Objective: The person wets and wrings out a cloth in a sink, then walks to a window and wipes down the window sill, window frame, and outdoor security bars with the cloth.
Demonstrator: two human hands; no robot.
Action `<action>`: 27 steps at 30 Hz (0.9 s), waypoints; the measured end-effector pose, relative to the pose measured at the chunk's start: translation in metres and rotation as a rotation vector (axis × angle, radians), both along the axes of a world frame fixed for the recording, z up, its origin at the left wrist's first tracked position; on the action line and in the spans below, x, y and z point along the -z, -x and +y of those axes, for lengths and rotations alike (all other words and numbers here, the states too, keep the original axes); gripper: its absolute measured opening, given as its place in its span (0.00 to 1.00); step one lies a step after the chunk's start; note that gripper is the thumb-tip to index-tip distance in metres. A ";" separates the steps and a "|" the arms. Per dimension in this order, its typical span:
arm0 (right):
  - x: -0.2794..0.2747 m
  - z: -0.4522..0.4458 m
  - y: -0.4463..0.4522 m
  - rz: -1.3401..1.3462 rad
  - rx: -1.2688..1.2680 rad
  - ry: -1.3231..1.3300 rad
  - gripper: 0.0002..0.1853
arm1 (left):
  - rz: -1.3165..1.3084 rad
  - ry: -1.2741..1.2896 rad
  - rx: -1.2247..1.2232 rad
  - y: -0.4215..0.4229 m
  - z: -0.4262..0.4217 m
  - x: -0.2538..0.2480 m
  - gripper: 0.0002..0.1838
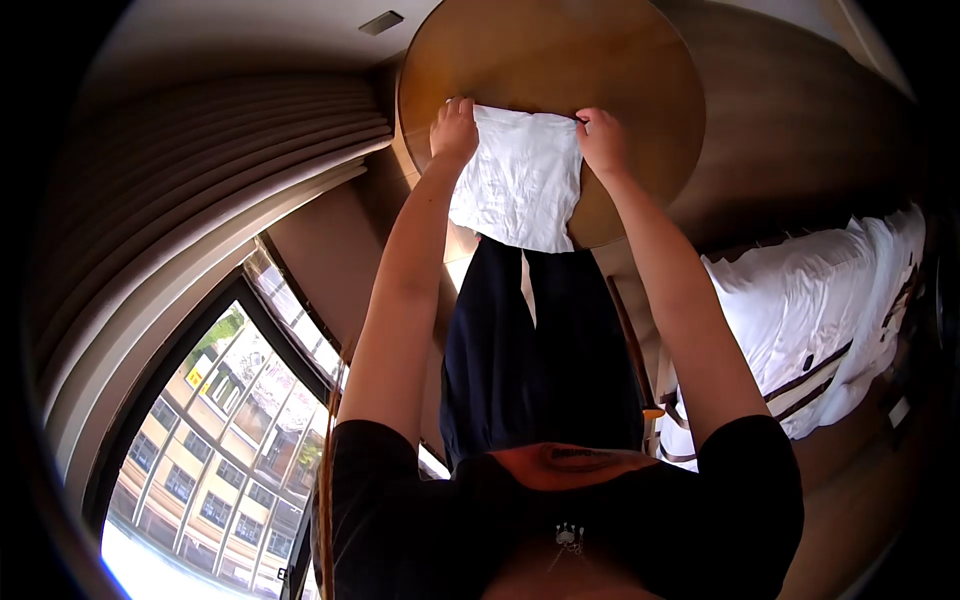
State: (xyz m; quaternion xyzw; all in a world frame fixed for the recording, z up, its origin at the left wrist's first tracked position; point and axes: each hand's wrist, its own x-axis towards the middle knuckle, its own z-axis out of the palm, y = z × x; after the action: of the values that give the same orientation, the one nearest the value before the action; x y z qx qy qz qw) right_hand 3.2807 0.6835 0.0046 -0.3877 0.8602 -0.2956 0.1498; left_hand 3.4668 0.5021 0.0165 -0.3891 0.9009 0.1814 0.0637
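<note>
A white, wrinkled cloth [520, 180] lies partly on the round brown table [640, 60], its near end reaching over the table's front edge. At the cloth's far left corner, my left hand [456, 132] is closed with the fingers bent over the fabric. My right hand [602, 142] pinches the far right corner between thumb and fingers. Between the two hands the far edge of the cloth runs fairly straight. Small creases cover its surface.
To the right is a bed [800, 300] with white bedding and dark stripes. A window [220, 440] and brown curtains [200, 180] are on the left. A wooden chair part [632, 350] stands beside my right leg.
</note>
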 end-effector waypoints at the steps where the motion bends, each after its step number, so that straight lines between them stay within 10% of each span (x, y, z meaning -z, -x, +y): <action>1: 0.003 -0.005 0.004 0.036 -0.039 -0.020 0.09 | 0.030 0.098 0.067 0.004 -0.004 0.008 0.16; 8: -0.003 0.001 0.018 -0.150 -0.352 -0.428 0.10 | -0.200 0.200 0.292 0.012 -0.011 -0.005 0.12; 18: -0.062 -0.012 0.037 -0.101 -0.041 0.290 0.05 | 0.476 0.141 0.202 -0.012 -0.039 -0.075 0.06; 27: -0.124 -0.039 0.055 0.035 -0.165 0.035 0.07 | 0.283 0.103 0.184 0.011 -0.064 -0.100 0.05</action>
State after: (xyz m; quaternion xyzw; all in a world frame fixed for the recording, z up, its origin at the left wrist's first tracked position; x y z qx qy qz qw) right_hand 3.2253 0.6440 0.1288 -0.4647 0.8226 -0.2903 0.1517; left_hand 3.4560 0.4382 0.1162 -0.2781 0.9409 0.1814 -0.0674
